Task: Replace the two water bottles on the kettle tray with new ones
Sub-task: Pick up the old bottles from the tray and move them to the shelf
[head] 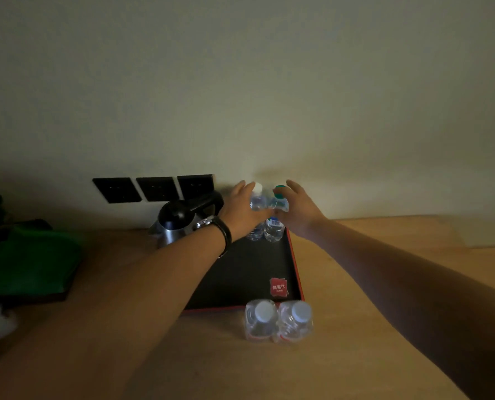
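Left hand (240, 210) wraps the upright white-capped clear plastic bottle (257, 199); right hand (296, 207) wraps the green-capped one (279, 199). Both stand at the black red-rimmed tray's (295, 264) 12 o'clock end, long axes vertical. Two fresh clear bottles (278, 320) wait at 6 o'clock, off-tray.

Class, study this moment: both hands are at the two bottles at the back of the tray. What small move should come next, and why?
Probably lift both bottles up and off the tray. The left hand is around the white-capped bottle and the right hand around the green-capped bottle, both standing at the tray's far end beside the kettle. Two other bottles wait on the table in front of the tray.
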